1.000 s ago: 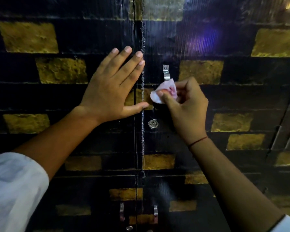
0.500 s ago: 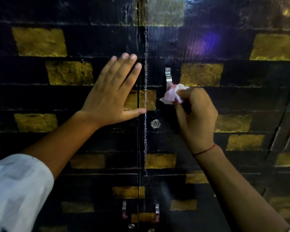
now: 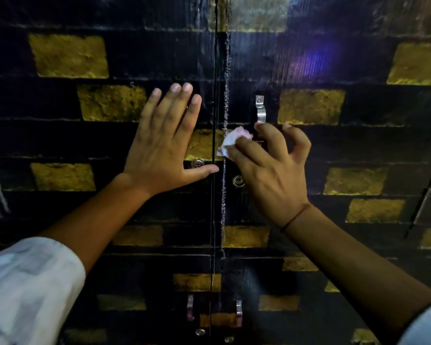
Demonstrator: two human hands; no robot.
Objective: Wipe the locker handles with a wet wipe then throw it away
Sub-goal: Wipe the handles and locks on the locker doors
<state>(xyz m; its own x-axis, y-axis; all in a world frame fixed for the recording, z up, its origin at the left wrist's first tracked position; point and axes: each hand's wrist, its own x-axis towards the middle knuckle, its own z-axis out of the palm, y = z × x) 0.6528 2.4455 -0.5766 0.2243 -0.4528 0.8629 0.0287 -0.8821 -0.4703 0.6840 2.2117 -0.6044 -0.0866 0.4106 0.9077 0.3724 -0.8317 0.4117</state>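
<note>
Dark locker doors (image 3: 334, 150) with gold brick shapes fill the whole frame, and a thin gap between two doors runs down the middle. At the centre, the wet wipe (image 3: 230, 143) is pinched by the thumb and first finger of the right hand (image 3: 269, 175), just below the silver handle (image 3: 260, 109); the other fingers are spread and curled loosely. The left hand (image 3: 164, 145) is pressed flat on the left door, fingers straight, nothing held. The wipe is scrunched small and gripped only lightly, so it could be dropped or slip off the thin handle. Two more handles (image 3: 239, 312) at the bottom centre could be missed in the dim light
</note>
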